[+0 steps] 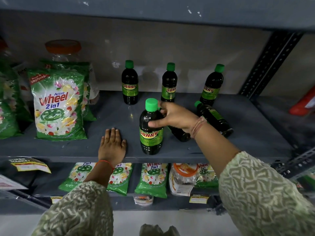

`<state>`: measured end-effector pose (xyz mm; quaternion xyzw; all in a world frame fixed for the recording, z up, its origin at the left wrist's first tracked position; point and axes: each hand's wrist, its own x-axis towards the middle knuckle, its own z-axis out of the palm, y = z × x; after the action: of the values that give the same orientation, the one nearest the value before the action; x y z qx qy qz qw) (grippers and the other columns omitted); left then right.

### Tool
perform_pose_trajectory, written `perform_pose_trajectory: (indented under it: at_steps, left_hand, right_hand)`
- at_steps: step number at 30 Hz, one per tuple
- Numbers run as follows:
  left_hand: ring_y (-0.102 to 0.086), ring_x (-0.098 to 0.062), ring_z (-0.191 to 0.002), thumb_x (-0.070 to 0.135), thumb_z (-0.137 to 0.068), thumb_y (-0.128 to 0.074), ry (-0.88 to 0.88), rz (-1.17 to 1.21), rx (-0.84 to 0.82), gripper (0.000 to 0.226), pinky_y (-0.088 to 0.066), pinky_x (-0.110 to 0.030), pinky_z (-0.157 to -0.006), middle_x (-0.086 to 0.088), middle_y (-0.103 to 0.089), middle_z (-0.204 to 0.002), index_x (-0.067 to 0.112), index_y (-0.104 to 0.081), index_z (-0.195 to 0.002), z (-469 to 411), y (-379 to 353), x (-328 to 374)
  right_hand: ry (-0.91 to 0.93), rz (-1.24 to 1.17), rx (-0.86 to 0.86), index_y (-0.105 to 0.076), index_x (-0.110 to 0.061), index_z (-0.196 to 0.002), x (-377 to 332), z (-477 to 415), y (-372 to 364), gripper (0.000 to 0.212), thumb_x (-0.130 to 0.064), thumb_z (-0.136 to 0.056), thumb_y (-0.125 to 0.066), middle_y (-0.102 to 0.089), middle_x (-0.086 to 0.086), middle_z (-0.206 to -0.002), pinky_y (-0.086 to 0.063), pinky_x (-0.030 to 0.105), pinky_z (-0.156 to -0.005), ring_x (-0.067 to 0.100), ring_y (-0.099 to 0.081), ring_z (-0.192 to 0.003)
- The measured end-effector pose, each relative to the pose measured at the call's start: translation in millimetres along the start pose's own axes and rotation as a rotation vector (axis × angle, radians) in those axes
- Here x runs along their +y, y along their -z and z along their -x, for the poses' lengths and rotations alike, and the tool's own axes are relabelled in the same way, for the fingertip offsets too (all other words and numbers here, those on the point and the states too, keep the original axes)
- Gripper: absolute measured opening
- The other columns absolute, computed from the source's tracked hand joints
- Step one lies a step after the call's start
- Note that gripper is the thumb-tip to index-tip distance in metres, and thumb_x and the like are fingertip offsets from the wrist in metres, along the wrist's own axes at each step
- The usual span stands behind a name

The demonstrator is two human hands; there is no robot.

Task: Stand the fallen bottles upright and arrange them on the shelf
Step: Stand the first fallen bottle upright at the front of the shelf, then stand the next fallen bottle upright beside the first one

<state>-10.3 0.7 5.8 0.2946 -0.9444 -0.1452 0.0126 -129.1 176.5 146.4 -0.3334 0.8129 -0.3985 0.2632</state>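
Head view is showing your right hand (172, 117) wrapping its fingers around the shoulder of an upright Sunny bottle (150, 128) standing near the front edge of the grey shelf (105, 116). Your left hand (112, 145) is lying flat and spread on the shelf, gripping nothing. Three more bottles are standing along the back: (129, 83), (169, 83), (212, 86). Two are lying on their sides behind your wrist: (214, 119) and a partly hidden one (181, 134). A detergent packet (58, 106) is leaning at the left.
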Motion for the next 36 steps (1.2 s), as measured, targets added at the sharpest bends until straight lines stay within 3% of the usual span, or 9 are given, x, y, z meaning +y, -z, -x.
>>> perform_pose_trajectory:
  at_steps: [2,5,8,13,18,24,28,32,36]
  left_hand:
    - [0.003,-0.024,-0.146,0.029,-0.097,-0.022,-0.038,-0.010,-0.022,0.055,-0.002,-0.038,-0.120,-0.009,-0.002,-0.158,0.007,-0.006,-0.145,-2,1,3]
    - [0.001,-0.024,-0.146,0.028,-0.096,-0.023,-0.045,0.013,-0.014,0.056,-0.003,-0.038,-0.120,-0.008,-0.005,-0.158,0.007,-0.007,-0.145,-6,-2,9]
    - [-0.001,-0.023,-0.146,0.030,-0.096,-0.023,-0.020,0.007,0.026,0.056,-0.004,-0.037,-0.121,-0.008,-0.006,-0.158,0.007,-0.008,-0.145,-6,-8,11]
    - [0.000,-0.022,-0.146,0.037,-0.093,-0.013,-0.030,-0.047,0.025,0.059,-0.003,-0.035,-0.120,-0.005,-0.004,-0.158,0.010,-0.005,-0.145,-7,-10,8]
    - [-0.002,-0.023,-0.146,0.041,-0.079,-0.006,-0.035,-0.065,0.021,0.073,-0.004,-0.036,-0.120,-0.006,-0.005,-0.158,0.011,-0.006,-0.145,-7,-10,8]
    - [-0.002,-0.023,-0.146,0.036,-0.093,-0.014,-0.036,-0.059,0.023,0.059,-0.005,-0.037,-0.120,-0.006,-0.005,-0.158,0.010,-0.007,-0.145,-8,-10,8]
    - [-0.002,-0.023,-0.146,0.031,-0.096,-0.023,-0.038,-0.049,0.023,0.056,-0.005,-0.037,-0.120,-0.006,-0.005,-0.158,0.010,-0.007,-0.145,-7,-8,10]
    - [-0.001,-0.023,-0.146,0.030,-0.096,-0.022,-0.032,-0.037,0.012,0.055,-0.005,-0.037,-0.120,-0.006,-0.004,-0.158,0.011,-0.006,-0.145,-7,-6,11]
    - [-0.001,-0.023,-0.146,0.030,-0.096,-0.023,-0.029,-0.018,0.009,0.055,-0.004,-0.037,-0.120,-0.006,-0.004,-0.158,0.011,-0.007,-0.145,-6,-4,12]
  right_hand:
    - [-0.045,-0.082,0.107,-0.031,-0.008,-0.142,3,-5,19,0.083,-0.028,-0.073,-0.074,-0.037,0.009,-0.148,-0.030,0.035,-0.112,0.024,-0.035,-0.137]
    - [-0.114,0.097,0.271,-0.052,-0.007,-0.126,10,-21,44,0.057,-0.034,-0.078,-0.068,-0.055,0.012,-0.134,-0.037,0.027,-0.098,0.028,-0.049,-0.126]
    - [-0.270,0.354,0.184,-0.053,-0.004,-0.123,26,-42,40,0.062,-0.042,-0.077,-0.068,-0.055,0.019,-0.132,-0.039,0.026,-0.091,0.031,-0.052,-0.121]
    - [-0.322,0.416,0.157,-0.059,-0.011,-0.116,56,-79,18,0.068,-0.051,-0.063,-0.075,-0.063,0.013,-0.122,-0.049,0.035,-0.093,0.031,-0.060,-0.109]
    - [-0.239,0.377,0.369,-0.065,-0.012,-0.105,55,-76,26,0.062,-0.050,-0.058,-0.078,-0.068,0.013,-0.111,-0.047,0.029,-0.078,0.032,-0.063,-0.102]
    - [-0.085,0.163,0.675,-0.051,-0.006,-0.106,44,-49,43,0.068,-0.041,-0.056,-0.082,-0.067,0.014,-0.108,-0.053,0.038,-0.079,0.032,-0.064,-0.098]
    - [-0.087,0.119,0.641,-0.048,-0.006,-0.108,45,-43,39,0.068,-0.035,-0.057,-0.083,-0.065,0.016,-0.113,-0.052,0.043,-0.087,0.033,-0.062,-0.103]
    - [-0.111,0.263,0.663,-0.050,-0.003,-0.112,37,-49,42,0.082,-0.056,-0.055,-0.077,-0.056,0.018,-0.120,-0.042,0.040,-0.095,0.036,-0.050,-0.114]
    - [-0.089,0.304,0.678,-0.059,-0.001,-0.102,28,-51,48,0.061,-0.044,-0.062,-0.076,-0.063,0.018,-0.109,-0.046,0.036,-0.089,0.033,-0.056,-0.104]
